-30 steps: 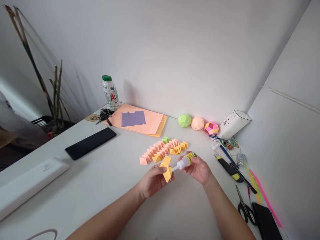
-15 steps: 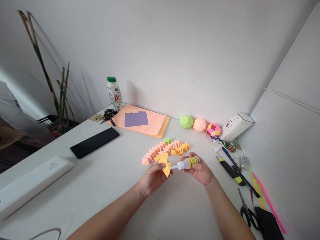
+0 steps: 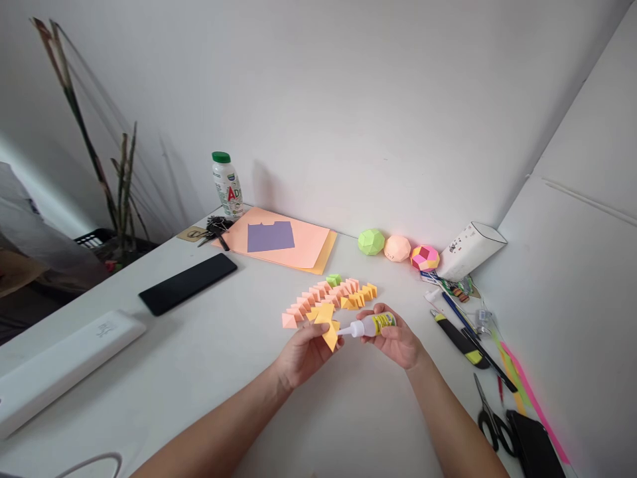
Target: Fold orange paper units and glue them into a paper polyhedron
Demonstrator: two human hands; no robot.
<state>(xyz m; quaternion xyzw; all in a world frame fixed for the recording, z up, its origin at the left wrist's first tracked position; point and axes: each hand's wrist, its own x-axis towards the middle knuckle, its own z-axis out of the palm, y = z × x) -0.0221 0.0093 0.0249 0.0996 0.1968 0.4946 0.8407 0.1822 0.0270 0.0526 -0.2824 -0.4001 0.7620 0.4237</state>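
My left hand (image 3: 306, 355) pinches a yellow-orange folded paper piece (image 3: 326, 325) between thumb and fingers. A white glue bottle (image 3: 373, 326) with a yellow label lies sideways in my right hand (image 3: 398, 340), its thin nozzle pointing left. The tip reaches the right edge of the folded paper; whether it touches cannot be made out. Just beyond both hands stand rows of small folded paper units: pink ones (image 3: 311, 297), orange ones (image 3: 359, 297) and a few green ones (image 3: 334, 280).
At the back are paper balls (image 3: 397, 249), paper sheets (image 3: 308, 247), a white bottle (image 3: 227, 184) and keys (image 3: 217, 229). A black slab (image 3: 188, 284) and a long white device (image 3: 70, 372) lie left. On the right are a utility knife (image 3: 460, 340), scissors (image 3: 492, 418) and a phone (image 3: 535, 445).
The glue bottle and my right hand have shifted very slightly left. My left hand keeps its pinch on the folded paper almost in place.
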